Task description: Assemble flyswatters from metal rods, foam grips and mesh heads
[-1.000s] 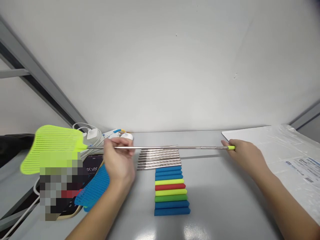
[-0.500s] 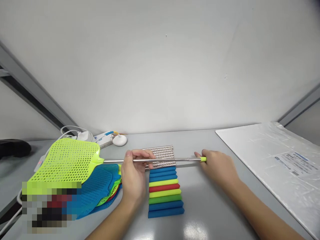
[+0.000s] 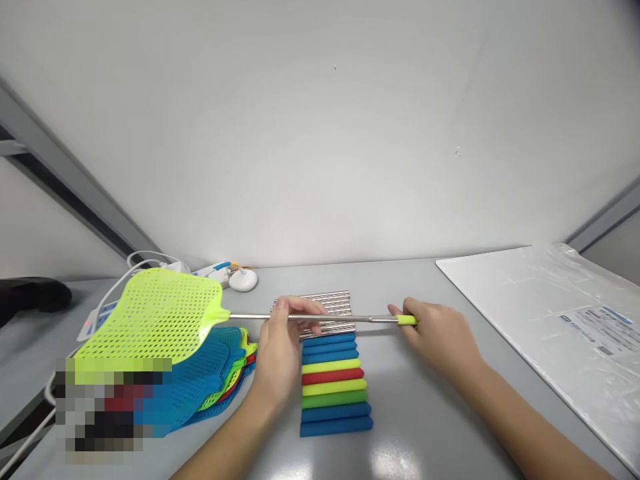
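Note:
A yellow-green fly swatter (image 3: 155,313) with a thin metal telescopic rod lies level in front of me, its perforated head off to the left. My left hand (image 3: 283,350) is closed on the rod, thumb on top and fingers behind. My right hand (image 3: 443,333) grips the yellow-green handle (image 3: 407,320) at the other end. Below the rod, several coloured handle sleeves (image 3: 333,389) in blue, yellow, red and green lie in a column. Metal rods (image 3: 340,303) lie side by side behind them, partly covered by my left hand.
Several swatter heads (image 3: 200,373), blue ones uppermost, are piled at the left. A white round device (image 3: 243,280), a power strip and cables sit behind them. A plastic-wrapped white board (image 3: 525,300) lies at the right, and a dark object (image 3: 35,297) at the far left.
The swatter head and my left hand have moved right, toward my right hand. Less of the rod now shows between head and handle. My right hand has hardly moved.

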{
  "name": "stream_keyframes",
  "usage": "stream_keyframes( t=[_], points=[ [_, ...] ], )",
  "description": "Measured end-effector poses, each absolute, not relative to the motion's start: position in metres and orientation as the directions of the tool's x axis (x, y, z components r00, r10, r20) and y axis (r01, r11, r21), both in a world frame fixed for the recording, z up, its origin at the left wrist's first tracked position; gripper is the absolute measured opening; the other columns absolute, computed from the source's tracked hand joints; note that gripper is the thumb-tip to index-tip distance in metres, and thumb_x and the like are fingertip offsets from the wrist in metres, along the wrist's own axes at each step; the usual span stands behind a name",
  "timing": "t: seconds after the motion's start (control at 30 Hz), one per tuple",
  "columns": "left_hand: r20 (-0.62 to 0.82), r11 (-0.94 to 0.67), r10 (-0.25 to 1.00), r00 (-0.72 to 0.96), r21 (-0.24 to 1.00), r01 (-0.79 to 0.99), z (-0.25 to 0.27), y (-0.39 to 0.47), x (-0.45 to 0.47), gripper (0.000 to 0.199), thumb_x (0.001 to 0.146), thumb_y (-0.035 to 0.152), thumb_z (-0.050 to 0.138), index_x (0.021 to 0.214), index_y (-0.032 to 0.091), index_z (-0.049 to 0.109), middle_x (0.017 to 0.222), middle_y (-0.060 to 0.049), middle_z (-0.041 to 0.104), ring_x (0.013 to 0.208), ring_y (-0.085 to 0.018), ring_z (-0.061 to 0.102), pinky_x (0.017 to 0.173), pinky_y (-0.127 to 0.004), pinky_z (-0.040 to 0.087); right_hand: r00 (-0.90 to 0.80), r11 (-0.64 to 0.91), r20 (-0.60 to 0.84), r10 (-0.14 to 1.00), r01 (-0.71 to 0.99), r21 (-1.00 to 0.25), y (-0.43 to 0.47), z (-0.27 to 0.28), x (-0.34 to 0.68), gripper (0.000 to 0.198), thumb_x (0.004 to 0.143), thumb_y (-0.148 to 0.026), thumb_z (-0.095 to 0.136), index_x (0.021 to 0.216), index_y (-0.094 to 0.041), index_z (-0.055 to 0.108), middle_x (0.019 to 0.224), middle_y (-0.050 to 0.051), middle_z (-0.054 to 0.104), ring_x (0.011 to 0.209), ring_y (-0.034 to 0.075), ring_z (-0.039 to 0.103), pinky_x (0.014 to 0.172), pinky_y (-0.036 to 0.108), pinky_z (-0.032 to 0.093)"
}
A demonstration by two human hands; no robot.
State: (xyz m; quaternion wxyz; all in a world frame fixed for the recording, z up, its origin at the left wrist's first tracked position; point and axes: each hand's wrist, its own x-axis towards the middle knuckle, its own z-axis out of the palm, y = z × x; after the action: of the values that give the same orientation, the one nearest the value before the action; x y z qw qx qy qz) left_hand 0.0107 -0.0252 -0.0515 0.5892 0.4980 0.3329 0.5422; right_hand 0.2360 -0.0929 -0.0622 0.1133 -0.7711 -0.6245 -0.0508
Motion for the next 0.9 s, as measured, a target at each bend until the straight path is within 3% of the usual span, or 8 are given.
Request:
stream_keyframes(
  t=[0.1,0.27,0.47,0.57,0.73,0.9],
  points=[
    [0.133,-0.087,0.979,0.153,0.957,-0.276,-0.051,-0.01,0.003,0.047,0.093,0.055,0.042,0.08,0.016,0.065,0.082,-0.008,0.067,0.067,-0.016,0.056,0.062,-0.027,0.047,0.198,-0.171,0.198,0.96,0.974,-0.147,-0.091,-0.062,0.248,0.042,0.096,-0.049,0.037,0.063,-0.024,0.038,0.051,-0.001,0.053,0.046,0.016,0.043,0.048,0.026,0.017],
    [0.174,-0.183,0.983,-0.062,0.878,-0.442,-0.048,0.01,-0.01,0.051,0.091,0.063,0.04,0.086,0.018,0.062,0.075,-0.004,0.062,0.06,-0.012,0.053,0.055,-0.022,0.044,0.207,-0.177,0.176,0.962,0.969,-0.172,-0.088,-0.065,0.27,0.04,0.094,-0.051,0.039,0.064,-0.024,0.039,0.051,-0.001,0.053,0.046,0.017,0.045,0.048,0.027,0.021],
    [0.219,-0.284,0.957,-0.188,0.835,-0.471,-0.05,0.007,-0.009,0.038,0.093,0.052,0.042,0.088,0.019,0.058,0.075,-0.002,0.06,0.05,-0.009,0.047,0.052,-0.022,0.041,0.141,-0.103,0.212,0.967,0.978,-0.181,-0.088,-0.069,0.272,0.038,0.094,-0.048,0.042,0.064,-0.025,0.039,0.048,-0.002,0.05,0.045,0.017,0.043,0.048,0.026,0.021],
    [0.196,-0.26,0.964,-0.181,0.846,-0.466,-0.051,0.0,-0.005,0.032,0.095,0.046,0.04,0.085,0.019,0.054,0.073,-0.002,0.062,0.049,-0.01,0.047,0.054,-0.022,0.041,0.16,-0.131,0.222,0.962,0.981,-0.144,-0.091,-0.069,0.261,0.039,0.095,-0.049,0.04,0.064,-0.025,0.04,0.048,-0.002,0.051,0.045,0.017,0.043,0.047,0.026,0.021],
    [0.164,-0.157,0.986,-0.026,0.873,-0.462,-0.051,-0.016,0.002,0.035,0.098,0.05,0.03,0.091,0.022,0.05,0.067,-0.002,0.067,0.059,-0.016,0.055,0.066,-0.03,0.045,0.161,-0.153,0.215,0.963,0.987,-0.05,-0.1,-0.069,0.234,0.041,0.096,-0.05,0.035,0.063,-0.025,0.037,0.044,-0.003,0.048,0.04,0.016,0.038,0.043,0.026,0.018],
    [0.178,-0.17,0.984,-0.026,0.874,-0.456,-0.049,-0.019,0.003,0.035,0.098,0.049,0.026,0.095,0.022,0.048,0.068,-0.003,0.069,0.062,-0.018,0.056,0.071,-0.033,0.044,0.15,-0.17,0.328,0.933,0.985,0.034,-0.109,-0.066,0.223,0.042,0.096,-0.049,0.035,0.062,-0.024,0.032,0.039,-0.004,0.039,0.036,0.014,0.028,0.042,0.026,0.014]
  ],
)
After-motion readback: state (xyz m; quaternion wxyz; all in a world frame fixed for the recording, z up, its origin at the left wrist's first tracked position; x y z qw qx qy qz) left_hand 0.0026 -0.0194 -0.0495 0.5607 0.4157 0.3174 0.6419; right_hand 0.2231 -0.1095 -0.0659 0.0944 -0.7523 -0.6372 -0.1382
